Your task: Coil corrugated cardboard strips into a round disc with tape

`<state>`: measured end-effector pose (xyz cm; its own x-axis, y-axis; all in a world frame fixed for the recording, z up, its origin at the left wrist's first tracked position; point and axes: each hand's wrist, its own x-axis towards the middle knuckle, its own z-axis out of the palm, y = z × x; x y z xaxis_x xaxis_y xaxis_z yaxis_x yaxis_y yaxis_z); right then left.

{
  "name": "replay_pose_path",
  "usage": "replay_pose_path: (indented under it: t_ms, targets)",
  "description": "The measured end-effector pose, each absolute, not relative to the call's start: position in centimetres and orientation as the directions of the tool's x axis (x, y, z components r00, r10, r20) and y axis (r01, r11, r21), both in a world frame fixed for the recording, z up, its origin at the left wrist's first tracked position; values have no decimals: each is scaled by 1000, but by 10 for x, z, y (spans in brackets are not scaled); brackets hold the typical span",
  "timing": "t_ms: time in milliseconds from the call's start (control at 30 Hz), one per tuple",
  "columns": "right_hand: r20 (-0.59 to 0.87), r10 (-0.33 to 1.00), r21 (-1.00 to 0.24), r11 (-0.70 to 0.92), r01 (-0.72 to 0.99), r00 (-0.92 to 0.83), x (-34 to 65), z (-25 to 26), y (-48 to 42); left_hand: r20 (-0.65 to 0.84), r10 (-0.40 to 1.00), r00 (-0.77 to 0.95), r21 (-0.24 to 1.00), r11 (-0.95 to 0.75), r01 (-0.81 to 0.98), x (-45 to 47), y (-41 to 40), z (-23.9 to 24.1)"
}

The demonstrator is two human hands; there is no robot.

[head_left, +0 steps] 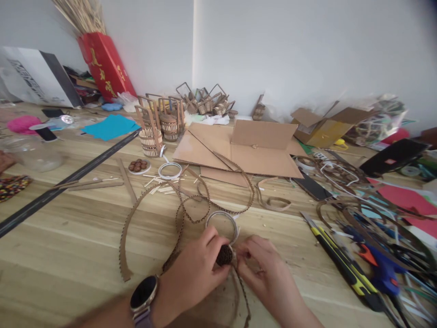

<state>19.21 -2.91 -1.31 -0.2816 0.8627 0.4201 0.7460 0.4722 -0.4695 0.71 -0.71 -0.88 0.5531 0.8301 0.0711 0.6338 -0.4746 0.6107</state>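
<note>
My left hand, with a watch at its wrist, grips a small dark coil of corrugated cardboard strip between thumb and fingers. Just right of the coil, my right hand has its fingertips pinched together beside the strip's loose tail, which hangs down towards me. What lies between those fingertips is too small to make out. A roll of tape lies flat right behind the coil. Long curved strips of corrugated cardboard loop over the wooden table on the left and beyond my hands.
A yellow-black utility knife and a blue glue gun lie at right. Folded cardboard sits ahead, with small woven baskets behind. Short sticks, another tape ring and a dish of brown balls stand left of centre.
</note>
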Motion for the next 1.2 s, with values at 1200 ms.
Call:
replay_pose_path:
  t_ms: [1200]
  targets:
    - [541,779,-516,604,607,-316,205,-7,-27,158,884,441,858,-344,382,0,-5,-3]
